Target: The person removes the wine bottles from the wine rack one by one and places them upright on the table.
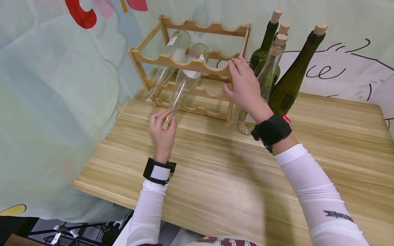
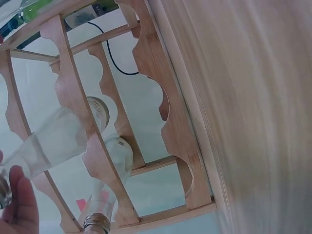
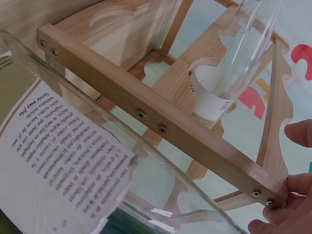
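Observation:
My left hand (image 1: 163, 133) pinches the corked neck of a clear glass bottle (image 1: 181, 90), which lies slanted neck-down in the wooden wine rack (image 1: 147, 58). Its base sits between the upper rails, and a label shows on its body. Left of it, a second clear bottle (image 1: 180, 42) rests in the rack, also neck toward me. At the rack's upper right front corner, my right hand (image 1: 246, 82) holds the rail end. The right wrist view shows those fingers (image 3: 287, 200) curled at the screwed corner, the thumb apart from the wood.
Close to the rack's right side stand a corked clear bottle (image 1: 246, 124), a tall corked green bottle (image 1: 290, 82) and more green glass behind (image 1: 261, 51). A printed cloth (image 1: 77, 102) hangs along the left and back of the wooden table (image 1: 215, 171).

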Demonstrator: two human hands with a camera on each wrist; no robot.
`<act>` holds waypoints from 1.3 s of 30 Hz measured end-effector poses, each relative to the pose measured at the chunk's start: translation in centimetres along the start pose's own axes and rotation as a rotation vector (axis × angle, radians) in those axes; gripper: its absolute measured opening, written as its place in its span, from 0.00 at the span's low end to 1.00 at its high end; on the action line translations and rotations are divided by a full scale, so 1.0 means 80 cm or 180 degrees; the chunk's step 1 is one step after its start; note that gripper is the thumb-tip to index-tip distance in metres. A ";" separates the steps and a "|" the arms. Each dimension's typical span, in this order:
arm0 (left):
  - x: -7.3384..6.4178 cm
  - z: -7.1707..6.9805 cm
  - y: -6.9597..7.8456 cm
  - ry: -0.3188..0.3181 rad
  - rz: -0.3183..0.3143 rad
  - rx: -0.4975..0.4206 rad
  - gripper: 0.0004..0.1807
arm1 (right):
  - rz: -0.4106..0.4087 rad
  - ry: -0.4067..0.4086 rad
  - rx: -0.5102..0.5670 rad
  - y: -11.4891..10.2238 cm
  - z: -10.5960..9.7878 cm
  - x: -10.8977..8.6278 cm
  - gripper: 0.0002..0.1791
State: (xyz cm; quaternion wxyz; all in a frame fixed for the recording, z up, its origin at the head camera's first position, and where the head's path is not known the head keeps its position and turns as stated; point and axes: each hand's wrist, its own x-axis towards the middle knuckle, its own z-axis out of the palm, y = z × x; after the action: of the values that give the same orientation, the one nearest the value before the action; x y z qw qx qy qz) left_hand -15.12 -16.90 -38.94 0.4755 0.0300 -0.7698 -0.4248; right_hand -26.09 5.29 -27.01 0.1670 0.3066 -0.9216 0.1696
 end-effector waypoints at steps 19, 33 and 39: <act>-0.010 -0.028 0.008 0.0201 0.0063 -0.0037 0.11 | -0.0015 0.0041 -0.0006 0.000 0.001 0.000 0.34; -0.014 -0.043 0.013 0.0149 0.0013 -0.0018 0.11 | 0.0037 -0.0016 -0.0041 -0.001 0.000 0.000 0.34; -0.016 -0.048 0.015 0.0216 0.0023 -0.0049 0.12 | 0.0046 -0.0040 -0.0038 -0.001 0.000 0.000 0.34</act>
State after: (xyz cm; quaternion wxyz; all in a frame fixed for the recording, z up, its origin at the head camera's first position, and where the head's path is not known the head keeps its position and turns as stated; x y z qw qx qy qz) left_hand -11.12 -17.95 -38.33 0.5031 0.0379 -0.7500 -0.4277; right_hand -26.04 5.28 -27.00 0.1619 0.3000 -0.9258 0.1633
